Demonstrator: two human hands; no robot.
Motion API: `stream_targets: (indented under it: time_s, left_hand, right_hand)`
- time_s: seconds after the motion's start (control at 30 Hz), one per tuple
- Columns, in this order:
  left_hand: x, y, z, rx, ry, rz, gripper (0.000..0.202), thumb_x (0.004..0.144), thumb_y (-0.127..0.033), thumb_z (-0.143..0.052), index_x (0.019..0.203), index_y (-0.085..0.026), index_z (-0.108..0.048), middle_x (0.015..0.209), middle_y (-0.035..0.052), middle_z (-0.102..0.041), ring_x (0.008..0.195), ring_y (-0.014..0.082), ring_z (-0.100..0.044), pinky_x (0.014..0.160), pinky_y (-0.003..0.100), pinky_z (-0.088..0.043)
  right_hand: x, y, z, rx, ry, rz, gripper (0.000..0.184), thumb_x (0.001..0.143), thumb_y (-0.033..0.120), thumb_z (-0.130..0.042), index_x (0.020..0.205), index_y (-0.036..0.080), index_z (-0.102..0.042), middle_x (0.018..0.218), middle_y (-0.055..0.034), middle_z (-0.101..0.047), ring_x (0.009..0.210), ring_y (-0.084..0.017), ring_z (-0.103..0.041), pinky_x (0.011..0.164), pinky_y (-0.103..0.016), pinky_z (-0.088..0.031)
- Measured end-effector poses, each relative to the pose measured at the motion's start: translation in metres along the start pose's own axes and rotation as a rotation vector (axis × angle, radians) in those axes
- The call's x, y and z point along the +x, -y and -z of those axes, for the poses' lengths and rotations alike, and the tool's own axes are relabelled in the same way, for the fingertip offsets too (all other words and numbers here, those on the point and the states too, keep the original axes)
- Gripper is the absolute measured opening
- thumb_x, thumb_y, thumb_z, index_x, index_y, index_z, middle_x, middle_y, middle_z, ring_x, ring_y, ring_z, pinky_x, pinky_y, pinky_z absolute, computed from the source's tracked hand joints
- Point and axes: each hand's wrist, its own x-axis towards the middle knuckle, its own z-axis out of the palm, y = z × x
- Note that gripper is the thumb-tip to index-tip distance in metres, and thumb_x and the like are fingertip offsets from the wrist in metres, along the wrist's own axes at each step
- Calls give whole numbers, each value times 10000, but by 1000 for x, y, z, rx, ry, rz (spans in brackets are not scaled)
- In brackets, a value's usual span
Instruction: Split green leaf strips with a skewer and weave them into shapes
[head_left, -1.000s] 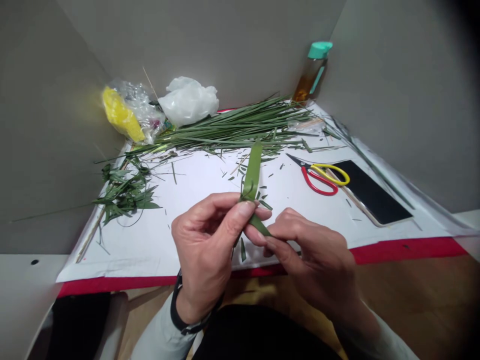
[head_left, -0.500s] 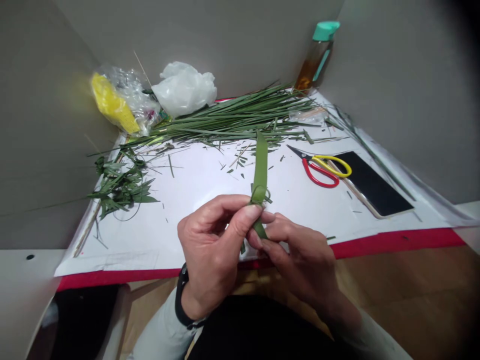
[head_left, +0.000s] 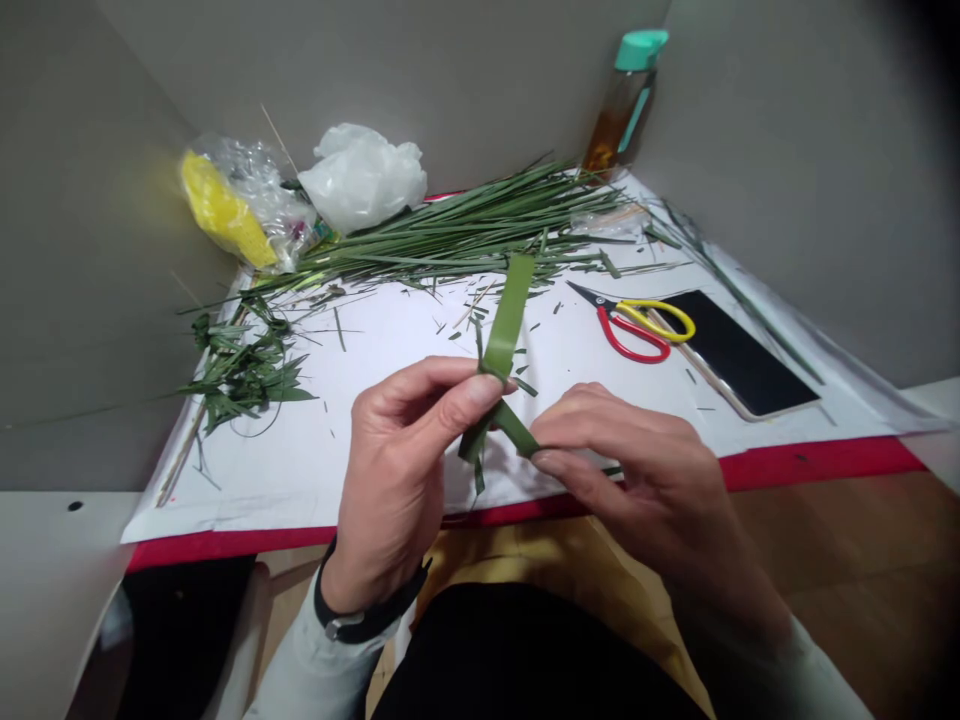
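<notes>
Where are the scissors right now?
The scissors lie on the white paper at the right of the head view, beside the black phone and beyond the right hand.

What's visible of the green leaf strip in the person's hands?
The green leaf strip is a narrow, flat, matte blade with a blunt upper end, and it looks fresh and flexible. It rises at a slight tilt above the left hand, whose thumb and forefinger pinch it at a sharp fold. Below that, one section runs to the right hand, touching its fingertips, and a shorter end points down-left. It is held above the white paper sheet.
</notes>
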Motion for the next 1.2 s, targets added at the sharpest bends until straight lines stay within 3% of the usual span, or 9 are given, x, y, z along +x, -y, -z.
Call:
stream_targets:
  time_s: [0.13,0.3,0.5,0.8,0.97,1.2]
  left_hand:
    - [-4,4,-5,52,-5,-46,49,796,-194,-825,815,-232,-800,799,-16,-746,752,91,-660,731,178,-532]
    - [-5,9,-8,145,-30,-203,194,751,-126,-852,883,-230,-756,765,-52,-660,668,51,-585,658,141,-496]
    - [-6,8,-12,221,-68,-305,265,690,-81,-877,841,-213,-704,820,-55,-640,692,60,-590,662,154,-503]
    - [-8,7,5,100,18,-75,32,886,-211,-744,913,-228,-738,854,-21,-659,746,69,-585,690,152,-483]
    - [-6,9,6,134,85,-112,12,879,-238,-756,888,-246,-755,840,-26,-679,766,84,-597,716,170,-490]
    - [-1,9,8,259,59,-204,64,856,-175,-772,849,-234,-749,813,-40,-695,760,88,-613,708,186,-487]
  right_hand:
    - [12,3,0,89,-116,-194,65,919,174,-652,877,208,-688,842,8,-714,786,-145,-658,741,-272,-507]
    - [24,2,-2,351,-17,-312,139,934,261,-652,810,198,-648,800,14,-653,769,-136,-600,721,-256,-482]
    - [26,6,-3,427,-58,-322,183,914,209,-654,740,199,-601,715,36,-553,686,-106,-508,643,-240,-430]
    - [28,5,-10,461,-160,-290,183,889,178,-654,713,204,-609,699,31,-564,653,-115,-503,601,-263,-408]
    - [28,3,-15,431,-195,-266,192,883,182,-662,701,204,-606,689,26,-549,652,-119,-482,599,-272,-400]
    - [29,6,-15,339,-195,-259,210,874,149,-650,688,204,-571,692,29,-539,656,-115,-483,603,-272,-397]
